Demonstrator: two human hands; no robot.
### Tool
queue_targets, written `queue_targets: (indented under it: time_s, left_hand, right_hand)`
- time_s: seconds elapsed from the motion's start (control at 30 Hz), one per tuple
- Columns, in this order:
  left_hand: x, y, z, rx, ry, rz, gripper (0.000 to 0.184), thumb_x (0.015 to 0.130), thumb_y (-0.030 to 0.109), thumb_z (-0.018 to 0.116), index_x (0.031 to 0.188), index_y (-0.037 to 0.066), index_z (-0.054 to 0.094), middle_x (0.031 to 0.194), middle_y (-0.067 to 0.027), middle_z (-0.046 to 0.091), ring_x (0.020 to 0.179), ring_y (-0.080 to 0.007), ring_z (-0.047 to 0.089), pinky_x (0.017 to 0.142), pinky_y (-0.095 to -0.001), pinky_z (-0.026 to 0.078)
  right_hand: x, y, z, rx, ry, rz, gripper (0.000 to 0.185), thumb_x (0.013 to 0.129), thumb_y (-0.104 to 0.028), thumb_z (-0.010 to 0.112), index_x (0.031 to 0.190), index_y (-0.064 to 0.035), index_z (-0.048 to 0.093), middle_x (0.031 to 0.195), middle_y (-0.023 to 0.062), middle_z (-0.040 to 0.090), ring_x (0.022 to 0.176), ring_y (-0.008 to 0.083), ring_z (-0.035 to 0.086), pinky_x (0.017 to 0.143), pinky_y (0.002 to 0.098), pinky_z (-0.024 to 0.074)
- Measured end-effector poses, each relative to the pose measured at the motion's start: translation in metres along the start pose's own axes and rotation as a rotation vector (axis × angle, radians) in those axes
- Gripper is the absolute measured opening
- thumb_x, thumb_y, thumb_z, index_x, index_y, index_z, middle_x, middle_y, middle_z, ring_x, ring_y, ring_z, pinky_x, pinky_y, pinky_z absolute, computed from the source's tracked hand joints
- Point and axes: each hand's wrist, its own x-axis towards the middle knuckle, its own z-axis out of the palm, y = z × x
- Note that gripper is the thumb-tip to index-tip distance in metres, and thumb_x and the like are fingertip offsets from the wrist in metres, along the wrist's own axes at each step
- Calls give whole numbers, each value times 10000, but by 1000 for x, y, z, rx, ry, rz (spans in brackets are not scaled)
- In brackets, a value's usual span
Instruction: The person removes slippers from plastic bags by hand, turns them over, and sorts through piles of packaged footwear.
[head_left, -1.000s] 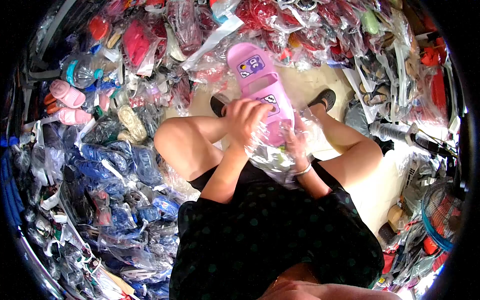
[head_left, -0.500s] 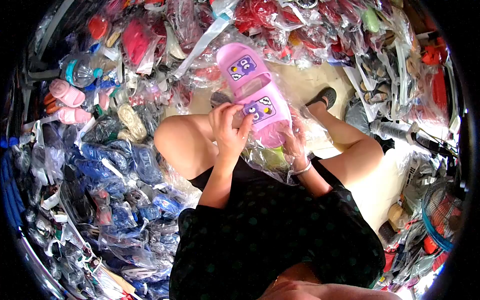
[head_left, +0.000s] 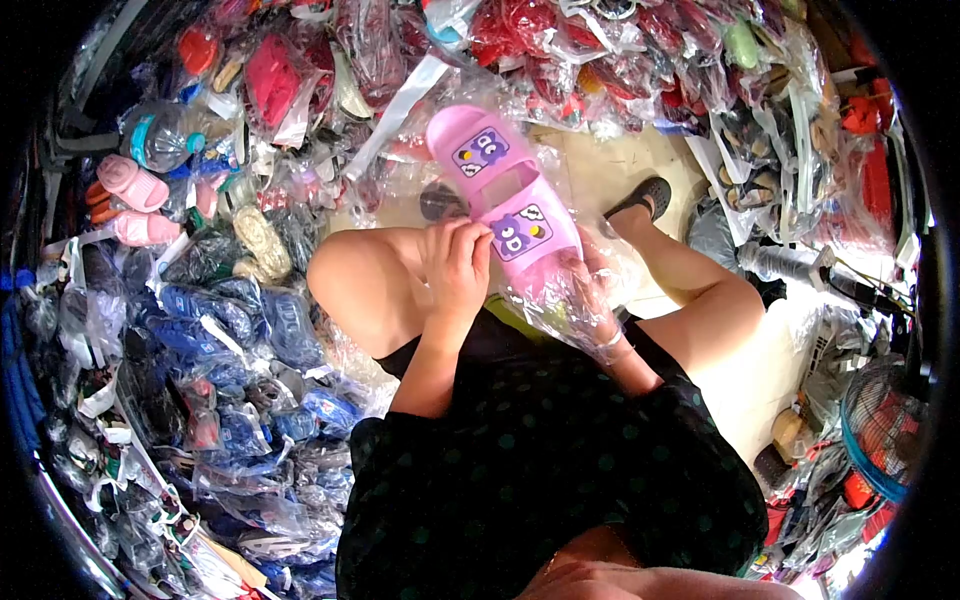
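Around the pink slippers (head_left: 525, 212), held up between the bent knees, I've got both hands at work. Left hand (head_left: 458, 262) sits at the slippers' left edge: forearm rising from the torso side, knuckles up, fingers bent, thumb and forefinger closed in a pinch by the nearer strap. Can't tell from my end whether the pinch has slipper or film in it. Right hand (head_left: 592, 285) is at the slippers' lower right, fingers curled and gripping the heel end, partly veiled by clear plastic film (head_left: 550, 310); forearm angles in from the torso's right, pale bracelet (head_left: 610, 341) at the wrist. Slippers tilt, toe end away from the torso and off to the left.

Writing: each strap has a purple patch with a cartoon face, white and yellow bits; no words I can read. Water bottle (head_left: 160, 138) well left of the slippers has a blue label, text too small for me.

Rest, off the slippers: light-pink sandals (head_left: 135, 185) left, below the bottle; blue bagged shoes (head_left: 235, 370) lower left; red bagged footwear (head_left: 560, 40) beyond; dark clog (head_left: 654, 194) on the foot to the right; fan (head_left: 885, 430) far lower right.
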Motion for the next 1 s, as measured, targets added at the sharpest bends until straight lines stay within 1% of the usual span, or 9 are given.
queue_targets:
  time_s: [0.27, 0.37, 0.43, 0.57, 0.73, 0.77, 0.83, 0.87, 1.0]
  left_hand:
    - [20, 27, 6, -64, 20, 1, 262, 697, 164, 698, 905, 90, 557, 892, -64, 538, 840, -267, 508, 748, -388, 367]
    - [29, 18, 15, -31, 0, 43, 208, 692, 160, 696, 865, 114, 589, 821, -22, 553, 800, -237, 517, 739, -364, 370]
    - [30, 15, 21, 3, -6, 29, 141, 688, 137, 686, 799, 134, 600, 740, 13, 554, 752, -201, 521, 728, -344, 379]
    - [23, 27, 29, 40, -61, 219, 135, 676, 158, 674, 778, 150, 584, 767, 10, 546, 768, -194, 513, 728, -343, 382]
    - [25, 19, 21, 68, -83, 155, 119, 736, 172, 624, 838, 126, 583, 818, -7, 568, 803, -229, 511, 746, -371, 379]
    - [28, 16, 21, 79, -60, 119, 165, 707, 156, 634, 862, 139, 579, 843, -11, 556, 816, -227, 508, 750, -373, 376]
    - [34, 18, 19, 65, -58, 62, 303, 666, 160, 660, 955, 167, 572, 902, -27, 541, 864, -225, 501, 759, -376, 369]
    - [37, 19, 18, 71, -52, 60, 303, 666, 160, 660, 955, 167, 572, 902, -27, 541, 864, -225, 501, 759, -376, 369]
    - [33, 22, 30, 82, -93, 64, 142, 679, 181, 669, 810, 160, 620, 869, 19, 547, 885, -204, 499, 787, -372, 361]
  right_hand:
    - [-4, -13, 7, -249, -63, -117, 516, 836, -137, 589, 1284, 22, 387, 1157, 132, 519, 1060, 191, 494, 894, 300, 411]
    - [-5, -17, 2, -212, -119, -153, 514, 845, -146, 571, 1293, 14, 378, 1180, 134, 505, 1069, 196, 492, 905, 297, 405]
    - [-5, -28, 1, -487, -143, -152, 498, 844, -131, 561, 1288, 9, 384, 1220, 141, 478, 1093, 197, 479, 923, 299, 393]
    - [5, 0, -13, -442, -104, -152, 488, 805, -97, 582, 1251, 14, 419, 1231, 147, 482, 1126, 202, 459, 946, 316, 375]
    - [8, -2, -21, -486, -199, -159, 515, 785, -71, 577, 1262, 17, 402, 1269, 157, 451, 1149, 221, 442, 978, 330, 346]
    - [4, -7, -22, -849, -285, -350, 513, 794, -81, 570, 1264, 21, 394, 1275, 165, 446, 1156, 226, 439, 979, 335, 346]
    - [6, -1, -14, -52, -235, 27, 535, 817, -126, 562, 1291, 14, 359, 1306, 198, 410, 1187, 238, 414, 989, 348, 338]
    - [8, 3, -13, -52, -244, 27, 535, 817, -126, 562, 1291, 14, 359, 1306, 198, 410, 1187, 238, 414, 989, 348, 338]
    - [2, -15, -2, -772, -183, -197, 477, 813, -151, 585, 1253, -25, 452, 1161, 191, 552, 1002, 213, 568, 826, 319, 465]
